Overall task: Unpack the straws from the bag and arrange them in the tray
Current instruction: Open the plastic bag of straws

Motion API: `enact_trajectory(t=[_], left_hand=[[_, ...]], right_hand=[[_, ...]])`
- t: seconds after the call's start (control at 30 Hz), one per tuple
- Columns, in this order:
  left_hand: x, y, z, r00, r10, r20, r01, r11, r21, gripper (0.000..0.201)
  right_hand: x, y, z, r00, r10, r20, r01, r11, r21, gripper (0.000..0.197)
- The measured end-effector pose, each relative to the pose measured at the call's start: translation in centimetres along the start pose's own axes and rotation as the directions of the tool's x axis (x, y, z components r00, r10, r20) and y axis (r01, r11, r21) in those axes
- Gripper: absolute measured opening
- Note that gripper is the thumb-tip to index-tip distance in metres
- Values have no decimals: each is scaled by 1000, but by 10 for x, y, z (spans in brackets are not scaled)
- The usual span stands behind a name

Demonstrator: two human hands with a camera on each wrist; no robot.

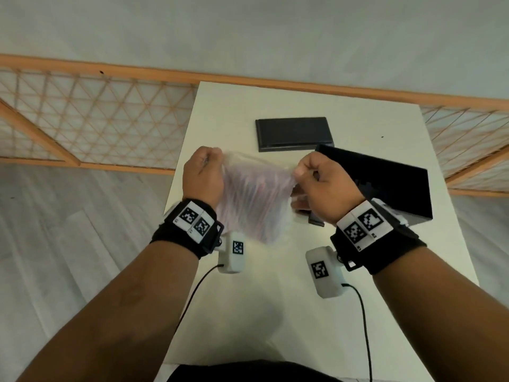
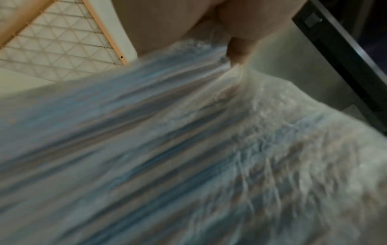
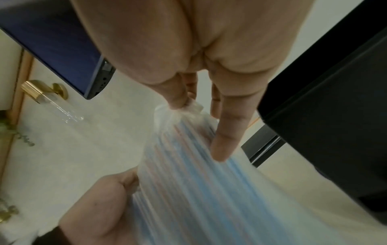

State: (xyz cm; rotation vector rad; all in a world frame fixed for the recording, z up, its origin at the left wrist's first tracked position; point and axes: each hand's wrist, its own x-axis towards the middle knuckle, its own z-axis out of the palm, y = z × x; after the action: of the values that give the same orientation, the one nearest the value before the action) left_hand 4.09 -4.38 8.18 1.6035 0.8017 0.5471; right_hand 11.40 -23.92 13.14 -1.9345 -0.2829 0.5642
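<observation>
Opening the bag (image 1: 252,194): left hand (image 1: 202,176) and right hand (image 1: 321,186) each pinch a top corner of the clear plastic, holding it above the table (image 1: 385,257). Straws (image 3: 188,182) all inside. Tray (image 1: 294,133) lies beyond, bare. Next, likely: part or tear the mouth, then draw straws out.

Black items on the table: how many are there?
3 at least. A flat black tray lies at the far middle of the table; a larger black box sits on the right, behind the right hand; a small dark piece lies mostly hidden under that hand.
</observation>
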Motion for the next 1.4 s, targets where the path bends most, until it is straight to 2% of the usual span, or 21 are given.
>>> enact_trajectory(t=[0.07,0.17,0.23,0.33,0.4,0.43,0.5,0.6,0.67,0.73,0.83,0.97,1.03,1.07,1.13,1.2,1.27,1.4], left_hand=[[-4,-2,3,1000,-15,-23,14,999,-34,19],[-7,1,7,989,-147,-17,146,988,-48,33],[-4,-1,8,973,-231,22,228,969,100,40],[-3,-2,3,953,-301,35,268,891,366,52],[-4,-3,1,948,-318,3,291,871,396,44],[-3,-1,1,942,-337,-1,320,893,316,42],[-6,10,4,921,-380,85,366,920,141,42],[-17,29,7,872,-437,220,462,883,-78,31],[-22,38,8,876,-400,270,459,864,-206,27],[-24,42,9,881,-376,286,455,839,-298,22],[-24,39,11,842,-416,344,537,715,-449,19],[-13,23,16,696,-565,442,696,381,-608,48],[-6,11,17,626,-581,520,737,222,-639,64],[-5,6,17,594,-564,574,763,169,-624,70],[-4,-4,18,556,-468,687,811,124,-572,82],[-6,-9,18,530,-379,759,840,114,-530,97],[-8,-8,20,550,-387,740,829,148,-539,99],[-18,5,22,666,-410,623,744,301,-597,74]], right_hand=[[2,-1,4,999,-27,-45,30,997,75,16],[10,-1,9,992,-20,-123,35,992,119,15],[16,1,10,987,-4,-160,23,992,122,15],[22,2,13,989,33,-147,-5,982,188,22],[24,2,14,986,77,-145,-36,963,269,26],[25,3,15,983,102,-150,-54,954,295,26],[29,3,16,981,143,-129,-95,941,325,25],[33,0,21,990,143,-9,-130,917,377,31],[35,-2,23,994,101,46,-111,903,415,31],[37,-7,20,996,42,83,-75,897,435,21],[40,-13,17,993,-3,114,-47,898,437,21],[42,-16,17,986,-56,157,-11,918,396,27],[42,-17,16,983,-91,158,21,918,397,27],[42,-19,14,982,-106,159,33,914,404,27],[41,-22,12,973,-143,179,53,902,429,25],[41,-26,11,963,-175,206,69,896,438,25],[41,-28,10,955,-195,223,79,893,444,22],[44,-33,7,939,-251,236,130,892,433,18]])
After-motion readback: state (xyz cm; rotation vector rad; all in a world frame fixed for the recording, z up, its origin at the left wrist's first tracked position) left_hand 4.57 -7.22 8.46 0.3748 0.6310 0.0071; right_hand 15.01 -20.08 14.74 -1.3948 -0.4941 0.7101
